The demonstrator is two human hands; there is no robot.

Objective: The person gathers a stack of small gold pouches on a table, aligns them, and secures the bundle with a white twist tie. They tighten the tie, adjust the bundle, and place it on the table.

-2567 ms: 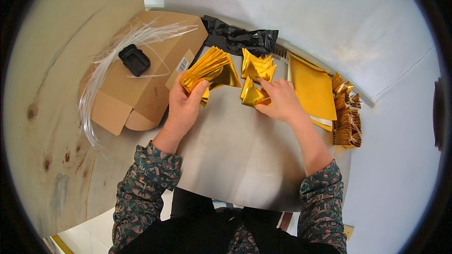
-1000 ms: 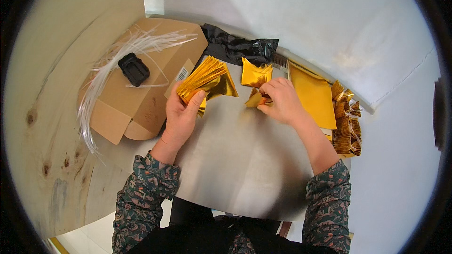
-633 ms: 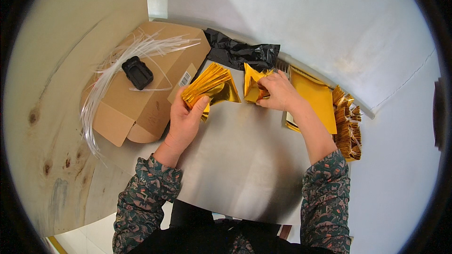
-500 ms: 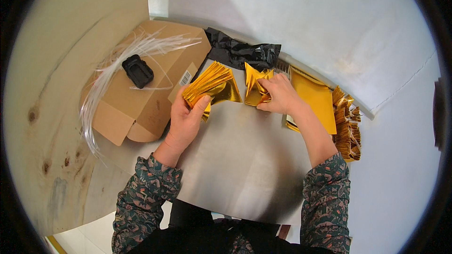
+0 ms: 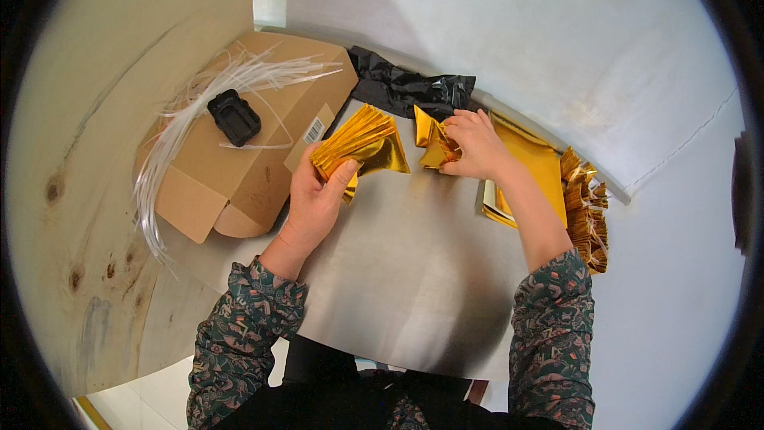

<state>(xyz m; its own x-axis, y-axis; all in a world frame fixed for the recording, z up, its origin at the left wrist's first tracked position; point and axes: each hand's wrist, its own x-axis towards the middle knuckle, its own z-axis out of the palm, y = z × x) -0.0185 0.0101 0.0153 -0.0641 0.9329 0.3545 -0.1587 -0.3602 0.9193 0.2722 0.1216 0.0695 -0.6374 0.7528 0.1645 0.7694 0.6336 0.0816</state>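
Fingers of the left hand [image 5: 314, 199] are wrapped round the lower left end of a fanned stack of gold foil pieces [image 5: 358, 137], with the thumb [image 5: 341, 177] laid across the near side, pointing up and to the right. The stack is held over the metal tabletop [image 5: 398, 263], its pleated edges fanning up and away from the hand. The left wrist is nearly straight, and the forearm slants up and slightly right from a rolled, dark patterned sleeve [image 5: 247, 334].

Right of the stack, the right hand [image 5: 479, 150] reaches over a small group of folded gold pieces [image 5: 430, 129] on the tabletop. Its back faces up, the fingers are bent toward the left, and the thumb sits lower, at the near edge of the pieces. The fingertips are partly hidden among the foil, so I cannot tell whether they pinch a piece or merely touch it. The right forearm slants up and left from its own sleeve [image 5: 551, 334], passing over the near part of some flat gold sheets [image 5: 535, 163].

Tied gold bundles [image 5: 587, 227] stand right of those sheets. Left of the left hand is a cardboard box [image 5: 259, 163] bearing white strips [image 5: 179, 123] and a black tray [image 5: 234, 118].
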